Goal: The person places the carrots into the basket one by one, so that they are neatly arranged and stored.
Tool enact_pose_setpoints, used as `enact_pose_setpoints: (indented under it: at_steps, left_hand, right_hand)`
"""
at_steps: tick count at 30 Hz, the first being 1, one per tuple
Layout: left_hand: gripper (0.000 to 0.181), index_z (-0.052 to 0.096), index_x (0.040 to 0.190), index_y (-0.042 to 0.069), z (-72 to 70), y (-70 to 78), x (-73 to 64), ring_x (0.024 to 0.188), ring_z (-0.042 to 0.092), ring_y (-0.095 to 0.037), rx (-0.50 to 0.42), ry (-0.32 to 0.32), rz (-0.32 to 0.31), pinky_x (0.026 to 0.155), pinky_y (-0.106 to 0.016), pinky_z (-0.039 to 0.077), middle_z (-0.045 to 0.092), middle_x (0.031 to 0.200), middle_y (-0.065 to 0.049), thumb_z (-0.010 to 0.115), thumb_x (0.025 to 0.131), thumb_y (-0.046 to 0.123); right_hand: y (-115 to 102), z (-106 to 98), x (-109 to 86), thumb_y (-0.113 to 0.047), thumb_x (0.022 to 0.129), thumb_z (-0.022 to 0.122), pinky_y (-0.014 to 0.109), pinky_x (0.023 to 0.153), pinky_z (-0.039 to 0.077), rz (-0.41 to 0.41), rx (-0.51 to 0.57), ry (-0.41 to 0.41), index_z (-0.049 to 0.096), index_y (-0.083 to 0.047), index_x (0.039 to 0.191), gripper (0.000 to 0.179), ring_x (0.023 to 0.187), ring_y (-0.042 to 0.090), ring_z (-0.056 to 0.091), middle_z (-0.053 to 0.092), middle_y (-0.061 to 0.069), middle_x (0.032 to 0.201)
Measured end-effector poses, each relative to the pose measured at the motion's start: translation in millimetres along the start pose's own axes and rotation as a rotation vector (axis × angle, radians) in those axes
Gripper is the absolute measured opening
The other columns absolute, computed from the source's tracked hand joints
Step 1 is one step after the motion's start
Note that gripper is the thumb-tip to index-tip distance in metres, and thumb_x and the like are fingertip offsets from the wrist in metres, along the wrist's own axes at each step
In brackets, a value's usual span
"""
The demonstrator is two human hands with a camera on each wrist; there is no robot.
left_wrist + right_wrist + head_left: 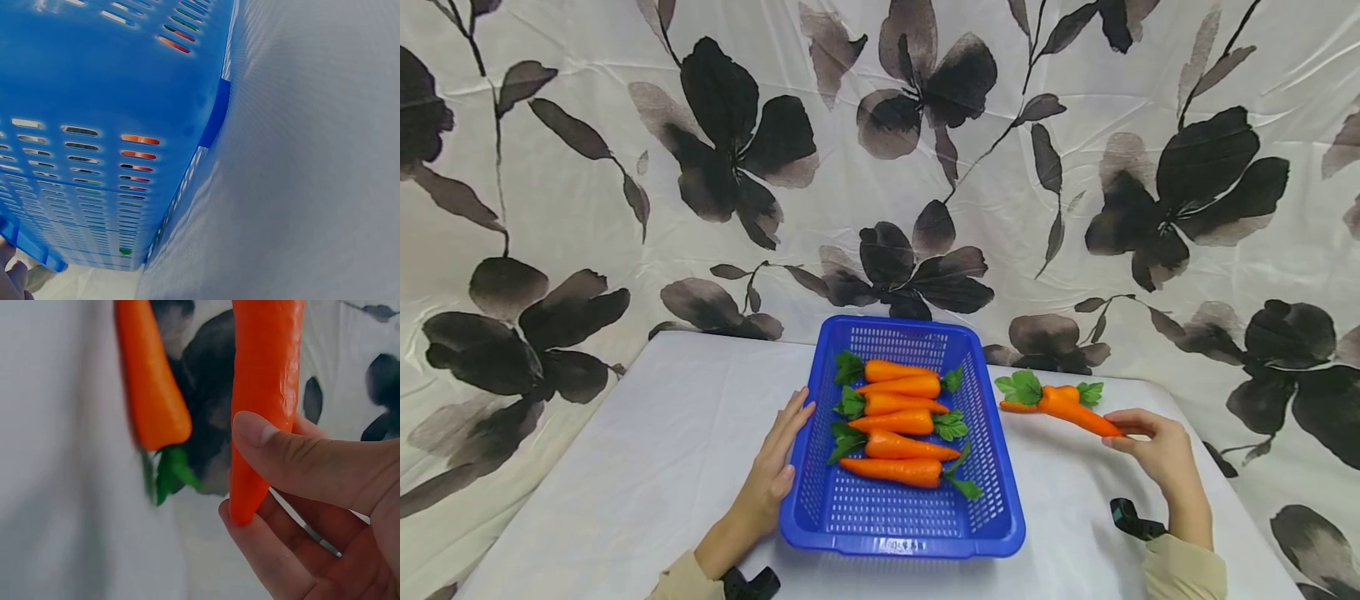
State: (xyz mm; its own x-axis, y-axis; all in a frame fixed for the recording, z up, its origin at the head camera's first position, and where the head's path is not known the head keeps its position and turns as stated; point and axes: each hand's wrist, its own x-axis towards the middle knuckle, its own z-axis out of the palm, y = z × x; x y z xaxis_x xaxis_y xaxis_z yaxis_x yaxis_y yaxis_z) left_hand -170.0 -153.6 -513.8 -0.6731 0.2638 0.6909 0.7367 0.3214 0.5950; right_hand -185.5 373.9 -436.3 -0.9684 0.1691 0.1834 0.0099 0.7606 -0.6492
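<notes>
With thumb and fingers my right hand pinches an orange carrot near its thin tip. The carrot's green leaves point left, toward the basket. Behind it, partly covered, another carrot lies on the table with its leaves to the right. My left hand rests against the left side of a blue plastic basket, its fingers extended along the rim. Inside the basket lie several carrots in a column, their leaves pointing alternately left and right. The left wrist view shows mostly the basket's slotted outer wall.
A white cloth covers the table. Behind its back edge hangs a pale curtain with dark flowers. The basket stands at the middle of the table, between both hands.
</notes>
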Motion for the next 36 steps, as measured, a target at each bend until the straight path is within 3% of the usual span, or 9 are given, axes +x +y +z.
enact_pose_setpoints:
  at_steps: [3,7,20,29,36]
  left_hand:
    - [0.067,0.032,0.153,0.001,-0.2,0.8,0.2,0.150,0.012,-0.038,-0.001,0.001,0.003,0.121,-0.034,0.001,0.022,0.161,-0.022,0.024,0.103,0.044]
    - [0.067,0.032,0.153,0.001,-0.2,0.8,0.4,0.150,0.012,-0.038,0.001,0.001,0.004,0.121,-0.033,0.000,0.022,0.161,-0.021,0.023,0.103,0.045]
    - [0.067,0.032,0.153,0.001,1.3,-2.6,-0.4,0.150,0.013,-0.039,0.003,0.004,0.017,0.121,-0.035,0.000,0.023,0.161,-0.022,0.023,0.103,0.045]
    - [0.067,0.032,0.153,0.002,0.6,-3.6,-2.1,0.150,0.013,-0.038,0.006,0.010,0.012,0.121,-0.036,0.001,0.023,0.161,-0.022,0.023,0.103,0.046]
    - [0.068,0.032,0.153,0.001,2.5,-3.8,-2.6,0.150,0.013,-0.038,-0.006,0.011,0.022,0.121,-0.036,0.001,0.023,0.161,-0.022,0.023,0.103,0.046]
  right_hand:
    - [-11.6,-2.6,0.1,-0.007,0.080,0.082,0.032,0.073,0.048,-0.016,-0.003,0.002,0.071,0.001,0.112,0.035,0.103,0.036,0.060,0.072,0.019,0.103]
    - [-28.8,-5.6,-1.3,-0.008,0.081,0.081,0.033,0.073,0.049,-0.034,0.005,0.010,0.071,0.000,0.114,0.035,0.104,0.035,0.060,0.072,0.019,0.104]
    - [-81.7,-3.5,-14.6,-0.005,0.079,0.083,0.012,0.070,0.047,-0.101,0.068,0.052,0.072,0.001,0.110,0.034,0.104,0.034,0.061,0.072,0.019,0.104]
    - [-124.3,10.1,-26.1,-0.006,0.080,0.082,0.037,0.077,0.053,-0.135,0.142,-0.045,0.073,-0.002,0.111,0.033,0.100,0.034,0.064,0.073,0.015,0.101]
    - [-148.1,25.0,-34.9,0.003,0.077,0.081,0.032,0.075,0.059,-0.186,0.174,-0.114,0.074,-0.002,0.105,0.029,0.093,0.030,0.067,0.072,0.012,0.098]
